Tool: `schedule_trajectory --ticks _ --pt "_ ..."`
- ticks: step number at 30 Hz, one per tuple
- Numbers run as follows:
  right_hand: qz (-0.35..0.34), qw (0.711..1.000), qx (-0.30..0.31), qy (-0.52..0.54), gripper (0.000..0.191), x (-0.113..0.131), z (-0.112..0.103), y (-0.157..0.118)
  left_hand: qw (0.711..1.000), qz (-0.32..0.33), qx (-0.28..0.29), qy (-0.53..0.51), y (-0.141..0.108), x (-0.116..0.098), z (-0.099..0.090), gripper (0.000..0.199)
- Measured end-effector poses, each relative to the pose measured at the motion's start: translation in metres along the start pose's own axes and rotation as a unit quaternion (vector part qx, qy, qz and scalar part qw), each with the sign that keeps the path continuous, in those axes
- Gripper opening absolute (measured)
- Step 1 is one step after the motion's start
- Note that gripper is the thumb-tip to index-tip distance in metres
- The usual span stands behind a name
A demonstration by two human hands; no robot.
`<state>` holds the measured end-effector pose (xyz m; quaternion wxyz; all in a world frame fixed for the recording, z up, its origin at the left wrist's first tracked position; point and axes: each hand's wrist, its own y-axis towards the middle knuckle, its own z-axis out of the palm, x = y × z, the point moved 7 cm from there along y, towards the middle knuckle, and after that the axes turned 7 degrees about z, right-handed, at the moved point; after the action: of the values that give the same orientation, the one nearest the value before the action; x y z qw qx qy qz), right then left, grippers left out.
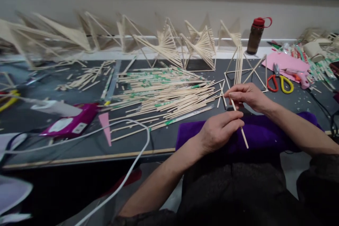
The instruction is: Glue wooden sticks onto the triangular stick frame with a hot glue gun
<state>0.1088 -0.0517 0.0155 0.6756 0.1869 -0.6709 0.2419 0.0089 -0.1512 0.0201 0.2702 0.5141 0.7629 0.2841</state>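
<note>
A thin wooden stick (245, 137) slants between my two hands above the purple cloth (265, 130) at the table's front edge. My left hand (221, 129) pinches it near its middle, with the lower end sticking out below the fingers. Around its upper end, the fingers of my right hand (246, 95) are closed. Just left of my right hand, a few short sticks (222, 93) lie crossed on the dark table. A large pile of sticks (182, 100), some in green-marked wrappers, spreads out to the left of my hands.
Stick structures (201, 46) stand along the wall. A bottle (254, 37), scissors (279, 79), pink sheet (283, 61) and glue gun (302, 77) are at the right. A purple box (70, 122) and a white cable (143, 152) lie at the left.
</note>
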Motion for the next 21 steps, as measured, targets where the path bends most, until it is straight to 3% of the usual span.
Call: schedule_trajectory --ticks 3,6,9,12,17,21 --pt "-0.019 0.999 -0.025 0.017 0.028 0.008 -0.013 -0.002 0.999 -0.019 -0.049 0.008 0.007 0.003 -0.007 0.021" --pt "-0.065 0.993 -0.098 0.01 0.03 0.031 -0.042 -0.006 0.989 -0.119 -0.089 -0.026 0.013 0.018 -0.019 0.028" --pt "-0.132 0.973 -0.188 -0.035 0.028 0.068 -0.079 -0.011 0.963 -0.231 -0.097 -0.095 0.019 0.043 -0.021 0.028" --pt "-0.183 0.951 -0.238 -0.075 0.023 0.105 -0.112 -0.008 0.928 -0.318 -0.1 -0.165 0.029 0.08 -0.014 0.032" --pt "-0.151 0.954 -0.24 -0.092 0.007 0.129 -0.142 0.027 0.867 -0.403 -0.06 -0.288 0.048 0.142 0.015 0.045" --pt "-0.137 0.959 -0.198 -0.152 0.011 0.125 -0.141 0.056 0.82 -0.442 0.004 -0.365 0.059 0.16 0.038 0.034"
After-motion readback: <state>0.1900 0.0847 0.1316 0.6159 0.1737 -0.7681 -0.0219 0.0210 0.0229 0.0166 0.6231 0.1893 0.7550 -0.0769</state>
